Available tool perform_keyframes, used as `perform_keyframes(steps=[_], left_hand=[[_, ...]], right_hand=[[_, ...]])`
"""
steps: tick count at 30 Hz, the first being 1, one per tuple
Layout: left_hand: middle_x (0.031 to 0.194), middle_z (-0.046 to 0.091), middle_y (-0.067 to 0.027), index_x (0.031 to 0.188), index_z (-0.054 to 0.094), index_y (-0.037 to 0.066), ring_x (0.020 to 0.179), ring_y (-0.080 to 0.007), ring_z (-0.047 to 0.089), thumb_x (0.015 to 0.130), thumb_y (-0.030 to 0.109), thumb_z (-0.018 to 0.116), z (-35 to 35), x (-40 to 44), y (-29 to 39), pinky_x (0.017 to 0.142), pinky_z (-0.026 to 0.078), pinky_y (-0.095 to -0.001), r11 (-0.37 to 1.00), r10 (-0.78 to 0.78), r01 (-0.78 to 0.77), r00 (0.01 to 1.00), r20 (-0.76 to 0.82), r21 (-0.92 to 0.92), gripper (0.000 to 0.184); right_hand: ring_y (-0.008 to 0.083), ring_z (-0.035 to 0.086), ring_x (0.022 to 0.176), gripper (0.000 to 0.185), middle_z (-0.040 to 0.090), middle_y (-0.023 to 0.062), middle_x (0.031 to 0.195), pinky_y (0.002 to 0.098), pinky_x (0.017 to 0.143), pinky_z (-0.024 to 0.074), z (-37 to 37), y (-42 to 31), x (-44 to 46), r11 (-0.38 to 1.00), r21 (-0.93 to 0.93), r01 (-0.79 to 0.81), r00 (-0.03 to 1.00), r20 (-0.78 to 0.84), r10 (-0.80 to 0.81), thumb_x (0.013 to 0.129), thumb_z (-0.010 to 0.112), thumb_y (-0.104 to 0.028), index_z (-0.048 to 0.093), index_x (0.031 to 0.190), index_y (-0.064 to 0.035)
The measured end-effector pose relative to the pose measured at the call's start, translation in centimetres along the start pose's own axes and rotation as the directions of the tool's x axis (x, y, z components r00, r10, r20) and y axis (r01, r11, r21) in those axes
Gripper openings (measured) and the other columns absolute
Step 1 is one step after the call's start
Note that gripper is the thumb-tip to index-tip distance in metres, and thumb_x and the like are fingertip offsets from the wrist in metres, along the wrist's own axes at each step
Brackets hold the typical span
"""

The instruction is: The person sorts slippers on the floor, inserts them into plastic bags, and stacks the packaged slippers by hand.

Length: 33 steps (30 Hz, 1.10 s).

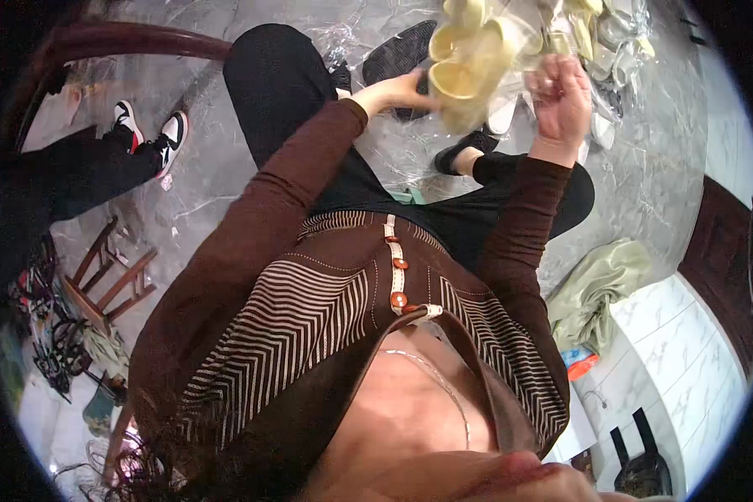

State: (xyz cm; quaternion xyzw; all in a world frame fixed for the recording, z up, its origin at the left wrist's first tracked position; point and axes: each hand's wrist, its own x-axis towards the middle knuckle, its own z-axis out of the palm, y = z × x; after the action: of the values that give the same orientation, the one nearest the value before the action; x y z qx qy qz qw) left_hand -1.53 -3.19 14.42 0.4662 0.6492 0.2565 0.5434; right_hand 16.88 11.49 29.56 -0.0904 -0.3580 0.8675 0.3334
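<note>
Pale yellow cup-shaped pieces, perhaps rubber shoes, hang between my hands, smeared by motion and seemingly wrapped in clear plastic. My left hand reaches to their lower left side with fingers stretched out; whether the fingertips touch them I cannot tell. On the other side, my right hand has its fingers curled together beside the yellow pieces. What it grips is too blurred to make out. Beyond it lies a heap of clear plastic with more yellow and whitish pieces in it.
A dark ribbed mat or sole lies on the grey marbled floor. At left is another person's leg with black-and-white sneakers, and below it a small wooden stool. Greenish cloth is bunched at right, beside white tiles.
</note>
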Motion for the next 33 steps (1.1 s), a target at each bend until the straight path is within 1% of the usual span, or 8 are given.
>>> perform_keyframes(steps=[2,6,15,20,23,25,29,33], left_hand=[[0.139,0.012,-0.0192,0.135,0.013,0.015,0.122,-0.0442,0.021,0.075,0.049,0.057,-0.2,-1.9,1.4,0.094,0.026,-0.0568,0.574,-0.081,0.182,0.983,0.167,-0.798,0.083],[0.141,0.0,-0.0154,0.137,0.006,0.019,0.123,-0.047,0.016,0.076,0.055,0.053,3.0,0.1,-1.5,0.088,0.023,-0.0648,-0.016,-0.272,0.168,0.948,0.166,-0.986,0.084],[0.141,0.006,-0.0155,0.136,0.009,0.022,0.123,-0.0462,0.018,0.076,0.062,0.045,5.4,1.0,-1.5,0.089,0.026,-0.0619,0.034,-0.272,0.123,0.956,0.11,-0.992,0.082],[0.138,0.016,-0.016,0.135,0.014,0.02,0.123,-0.0414,0.022,0.078,0.056,0.048,5.4,0.4,-1.5,0.09,0.024,-0.0638,-0.224,0.278,0.124,0.959,0.058,-0.967,0.076],[0.135,0.025,-0.0173,0.134,0.018,0.014,0.121,-0.0395,0.027,0.081,0.047,0.05,4.6,-0.9,0.0,0.091,0.023,-0.0642,-0.396,0.354,0.102,0.934,-0.049,-0.912,0.07],[0.129,0.033,-0.0182,0.129,0.025,0.009,0.116,-0.0383,0.035,0.082,0.036,0.053,3.8,0.3,-0.7,0.089,0.03,-0.0613,-0.343,0.174,-0.019,0.981,-0.083,-0.939,0.061],[0.114,0.048,-0.0184,0.117,0.039,0.002,0.099,-0.0344,0.05,0.081,0.019,0.053,3.6,2.9,-4.1,0.08,0.042,-0.0526,-0.216,-0.18,-0.18,0.973,-0.142,-0.96,0.042],[0.095,0.056,-0.0164,0.106,0.048,0.001,0.079,-0.0283,0.059,0.081,0.01,0.051,4.5,2.2,-4.9,0.066,0.05,-0.0418,0.137,-0.499,-0.07,0.857,-0.129,-0.988,0.027]], right_hand=[[0.0145,0.049,0.063,0.012,0.054,0.0072,0.08,0.027,0.06,0.0462,-1.5,-0.6,0.3,0.982,0.189,-0.013,0.999,0.033,0.007,0.086,0.044,-0.011,0.054,0.085,-0.0032],[0.0129,0.047,0.068,0.016,0.053,0.0053,0.08,0.0259,0.062,0.043,-0.4,-0.6,1.4,0.796,0.597,-0.101,0.987,0.158,0.006,0.087,0.043,-0.015,0.053,0.087,-0.0037],[0.0155,0.049,0.077,0.017,0.052,0.0065,0.08,0.0278,0.069,0.0418,6.7,0.3,-0.1,0.506,0.815,-0.284,0.93,0.362,-0.059,0.083,0.046,-0.018,0.051,0.088,-0.002],[0.0176,0.051,0.082,0.018,0.051,0.0077,0.082,0.0298,0.072,0.0424,3.8,-2.2,0.8,0.553,0.832,0.039,0.998,-0.054,0.011,0.081,0.047,-0.018,0.05,0.087,-0.0012],[0.0221,0.051,0.089,0.026,0.052,0.0126,0.093,0.0349,0.078,0.042,-3.6,-1.6,2.4,0.958,0.079,0.277,0.856,-0.473,-0.209,0.082,0.047,-0.019,0.05,0.097,0.0024],[0.0258,0.05,0.093,0.035,0.054,0.017,0.104,0.039,0.083,0.0413,-8.5,-0.3,2.3,0.892,-0.405,0.201,0.79,-0.471,-0.392,0.082,0.047,-0.02,0.05,0.107,0.0057],[0.0183,0.056,0.08,0.019,0.057,0.0099,0.09,0.0322,0.073,0.0464,-10.9,4.3,-0.9,0.991,-0.114,-0.07,0.403,-0.912,-0.076,0.083,0.046,-0.015,0.053,0.093,-0.0006],[0.0261,0.049,0.103,0.049,0.052,0.0158,0.105,0.0378,0.085,0.0401,-4.4,11.9,-4.1,0.256,-0.906,-0.336,0.859,-0.406,-0.312,0.079,0.058,-0.026,0.043,0.118,0.0]])
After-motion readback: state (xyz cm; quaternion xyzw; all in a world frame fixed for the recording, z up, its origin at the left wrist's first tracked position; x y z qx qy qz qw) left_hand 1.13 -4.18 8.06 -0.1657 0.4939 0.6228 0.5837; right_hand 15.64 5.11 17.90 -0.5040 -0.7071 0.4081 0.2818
